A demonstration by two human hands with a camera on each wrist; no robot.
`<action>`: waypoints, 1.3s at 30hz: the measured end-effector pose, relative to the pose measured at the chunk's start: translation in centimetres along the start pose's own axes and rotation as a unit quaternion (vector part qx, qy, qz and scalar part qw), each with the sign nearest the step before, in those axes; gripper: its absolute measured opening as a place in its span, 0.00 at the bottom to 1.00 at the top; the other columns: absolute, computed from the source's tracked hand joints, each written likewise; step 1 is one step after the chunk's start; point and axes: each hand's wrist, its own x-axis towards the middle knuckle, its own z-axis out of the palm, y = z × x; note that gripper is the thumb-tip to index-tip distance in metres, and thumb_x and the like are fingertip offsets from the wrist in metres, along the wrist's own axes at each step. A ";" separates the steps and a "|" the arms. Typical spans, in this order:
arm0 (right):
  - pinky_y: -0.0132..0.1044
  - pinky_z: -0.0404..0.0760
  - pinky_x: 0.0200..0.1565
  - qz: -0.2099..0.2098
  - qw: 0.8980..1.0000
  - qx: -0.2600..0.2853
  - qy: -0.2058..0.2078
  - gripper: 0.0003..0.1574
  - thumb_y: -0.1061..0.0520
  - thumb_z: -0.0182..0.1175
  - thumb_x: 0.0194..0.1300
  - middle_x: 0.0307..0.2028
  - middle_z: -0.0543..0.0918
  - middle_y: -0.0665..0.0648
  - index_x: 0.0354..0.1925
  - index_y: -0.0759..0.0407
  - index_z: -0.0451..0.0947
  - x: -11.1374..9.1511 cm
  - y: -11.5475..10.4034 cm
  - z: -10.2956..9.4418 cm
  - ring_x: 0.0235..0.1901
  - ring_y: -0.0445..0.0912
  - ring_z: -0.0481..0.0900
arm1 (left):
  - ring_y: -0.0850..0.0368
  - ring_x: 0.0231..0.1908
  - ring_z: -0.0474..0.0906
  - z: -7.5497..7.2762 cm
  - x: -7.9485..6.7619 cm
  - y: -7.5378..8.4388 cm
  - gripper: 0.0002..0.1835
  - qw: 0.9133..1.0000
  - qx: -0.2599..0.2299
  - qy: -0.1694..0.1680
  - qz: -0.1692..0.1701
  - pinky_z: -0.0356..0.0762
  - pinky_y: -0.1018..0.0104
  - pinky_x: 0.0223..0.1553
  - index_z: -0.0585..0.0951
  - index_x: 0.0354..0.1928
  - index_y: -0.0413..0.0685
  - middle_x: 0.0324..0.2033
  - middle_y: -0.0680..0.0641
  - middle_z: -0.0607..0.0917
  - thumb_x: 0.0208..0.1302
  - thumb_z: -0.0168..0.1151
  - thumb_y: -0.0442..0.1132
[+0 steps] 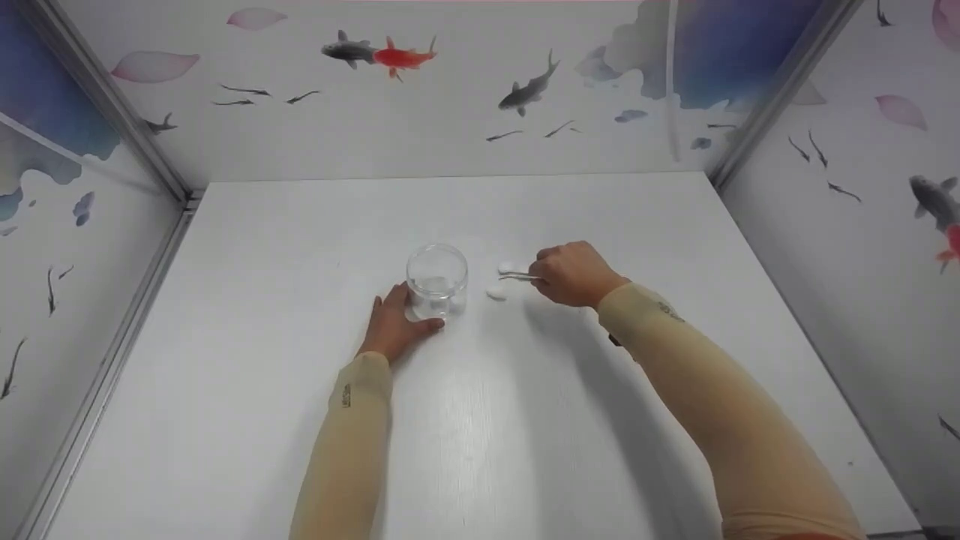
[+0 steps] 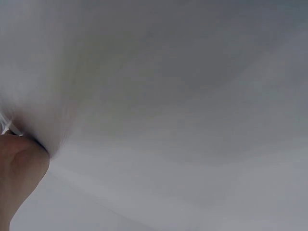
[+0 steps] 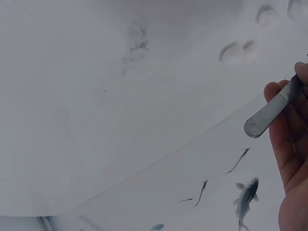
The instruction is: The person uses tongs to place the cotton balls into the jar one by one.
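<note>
A clear round jar stands on the white table, a little left of the middle. My left hand holds it low, with the fingers along its left side and the thumb across the front near the base. In the left wrist view only part of that hand shows, at the left edge. My right hand grips metal tweezers, their tips pointing left towards the jar. Two small white pieces lie by the tips. The right wrist view shows the tweezers' rounded end sticking out of the hand.
White panels printed with fish and petals enclose the table at the back and both sides. Metal frame strips run along the corners. In the right wrist view several pale pieces lie near the top right.
</note>
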 end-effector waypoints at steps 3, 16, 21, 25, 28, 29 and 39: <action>0.41 0.80 0.21 0.003 1.000 0.002 -0.006 0.04 0.62 0.66 0.61 0.22 0.80 0.51 0.30 0.57 0.87 -0.2 -0.1 0.8 0.18 0.42 0.71 | 0.49 0.76 0.45 0.0 -0.1 0.0 0.56 1.000 -0.003 0.000 -0.005 0.23 0.62 0.75 0.55 0.78 0.45 0.75 0.42 0.58 0.54 0.75 0.58; 0.43 0.79 0.22 0.032 0.999 0.016 -0.032 0.03 0.61 0.67 0.61 0.24 0.81 0.52 0.33 0.57 0.88 -0.9 -0.2 2.2 0.19 0.44 0.70 | 0.50 0.75 0.48 0.2 0.1 -0.3 0.55 1.000 0.004 0.003 0.003 0.24 0.60 0.75 0.57 0.77 0.45 0.74 0.43 0.62 0.54 0.75 0.58; 0.41 0.80 0.24 0.043 0.998 0.022 -0.035 0.04 0.60 0.67 0.62 0.25 0.82 0.52 0.35 0.56 0.88 -1.1 0.0 2.6 0.20 0.44 0.71 | 0.49 0.75 0.50 0.1 0.0 -0.1 0.54 1.000 0.007 0.005 0.013 0.24 0.59 0.75 0.58 0.76 0.44 0.73 0.42 0.63 0.55 0.75 0.57; 0.41 0.79 0.24 0.043 0.998 0.021 -0.039 0.04 0.61 0.67 0.62 0.25 0.82 0.51 0.35 0.56 0.88 -0.9 0.0 2.7 0.20 0.44 0.71 | 0.49 0.75 0.51 0.0 0.1 -0.2 0.54 1.000 0.007 0.006 0.015 0.24 0.59 0.75 0.58 0.77 0.44 0.73 0.42 0.63 0.55 0.74 0.57; 0.41 0.79 0.23 0.037 0.999 0.021 -0.032 0.03 0.61 0.67 0.62 0.24 0.81 0.51 0.34 0.56 0.88 -0.8 0.0 2.8 0.20 0.43 0.72 | 0.50 0.75 0.51 -0.1 0.2 -0.3 0.54 1.000 0.006 0.005 0.015 0.24 0.59 0.75 0.57 0.77 0.46 0.73 0.43 0.63 0.54 0.74 0.58; 0.41 0.79 0.23 0.035 0.999 0.022 -0.029 0.03 0.61 0.67 0.62 0.24 0.81 0.51 0.33 0.57 0.88 -0.8 0.0 2.7 0.19 0.44 0.72 | 0.51 0.75 0.51 -0.1 0.3 -0.3 0.54 1.000 0.006 0.005 0.016 0.24 0.60 0.75 0.58 0.77 0.46 0.73 0.44 0.64 0.54 0.75 0.59; 0.42 0.80 0.24 0.018 0.999 0.026 -0.021 0.02 0.61 0.68 0.62 0.25 0.82 0.52 0.34 0.58 0.88 -0.5 -0.2 3.3 0.20 0.44 0.72 | 0.50 0.74 0.52 0.0 0.2 -0.1 0.53 1.000 0.006 0.011 0.018 0.25 0.59 0.75 0.59 0.76 0.46 0.72 0.44 0.65 0.53 0.76 0.57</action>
